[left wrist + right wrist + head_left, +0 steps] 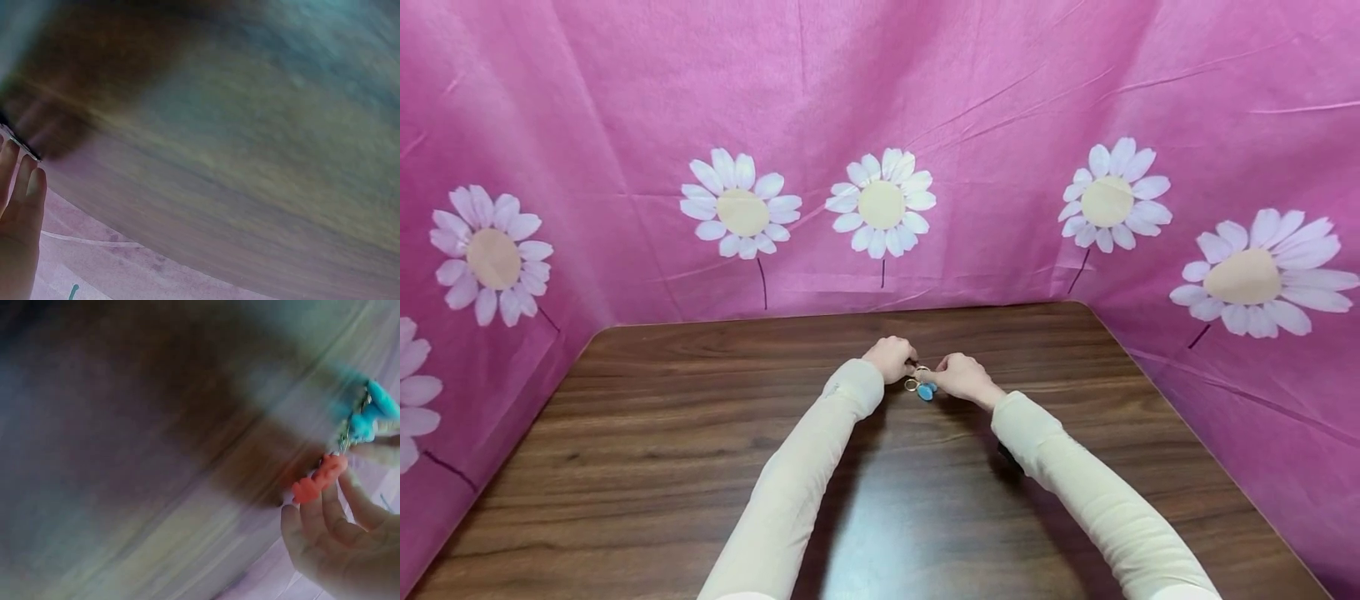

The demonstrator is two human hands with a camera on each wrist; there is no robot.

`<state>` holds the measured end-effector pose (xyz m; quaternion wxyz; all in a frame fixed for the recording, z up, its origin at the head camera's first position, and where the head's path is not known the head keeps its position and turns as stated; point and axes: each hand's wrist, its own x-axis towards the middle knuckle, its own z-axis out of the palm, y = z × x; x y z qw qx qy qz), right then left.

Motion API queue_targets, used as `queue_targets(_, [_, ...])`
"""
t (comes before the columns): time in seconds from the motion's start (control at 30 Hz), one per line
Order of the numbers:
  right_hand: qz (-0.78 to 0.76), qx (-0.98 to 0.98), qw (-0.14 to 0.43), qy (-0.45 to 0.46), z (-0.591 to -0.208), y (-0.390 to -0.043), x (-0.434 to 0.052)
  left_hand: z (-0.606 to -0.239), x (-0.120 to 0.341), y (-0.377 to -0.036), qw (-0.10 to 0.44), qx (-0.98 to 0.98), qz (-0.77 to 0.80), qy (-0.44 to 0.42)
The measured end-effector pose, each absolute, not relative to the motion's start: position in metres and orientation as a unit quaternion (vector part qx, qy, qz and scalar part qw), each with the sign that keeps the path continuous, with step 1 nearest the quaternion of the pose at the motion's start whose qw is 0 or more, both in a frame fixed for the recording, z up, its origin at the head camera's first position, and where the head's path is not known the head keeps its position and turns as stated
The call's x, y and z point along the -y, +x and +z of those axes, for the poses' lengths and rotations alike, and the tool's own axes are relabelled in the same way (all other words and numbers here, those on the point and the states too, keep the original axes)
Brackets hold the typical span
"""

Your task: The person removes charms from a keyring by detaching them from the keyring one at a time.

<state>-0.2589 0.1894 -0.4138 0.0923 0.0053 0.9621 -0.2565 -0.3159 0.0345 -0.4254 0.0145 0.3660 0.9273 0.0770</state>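
table [715, 467]: dark wood, pink flowered cloth [970, 92] behind
keyring [921, 384]: at 12 o'clock; light, stiff, slippery; best pinched at the ring
left hand [891, 358]: grip pinches keyring
right hand [964, 377]: grip pinches keyring too

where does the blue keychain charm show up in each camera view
Head: blue charm hangs between the left hand and right hand, at centre.
Left wrist: not in it.
Right wrist: at the upper right edge, blurred, above the fingers.
Shared landmark: the wooden table.
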Motion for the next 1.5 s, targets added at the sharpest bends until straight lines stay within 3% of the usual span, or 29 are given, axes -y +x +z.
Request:
queue_targets(0.33, [-0.212, -0.972, 0.100, 0.012, -0.412, -0.257, -0.189, -0.430, -0.037, -0.317, 0.001, -0.933, 0.087, 0.349])
queue_targets(0.77, [-0.312, -0.937, 0.042, -0.152, -0.432, -0.262, -0.231, -0.421, -0.037, -0.314, 0.025, -0.943, 0.131, 0.304])
queue_targets(1.1, [-0.362, -0.921, 0.055, -0.137, -0.445, -0.269, -0.241, -0.429, -0.048, -0.317, 0.108, -0.938, 0.210, 0.255])
queue_targets(1.5, [-0.386, -0.913, 0.075, -0.111, -0.439, -0.273, -0.242, -0.429, -0.052, -0.314, 0.097, -0.942, 0.197, 0.254])
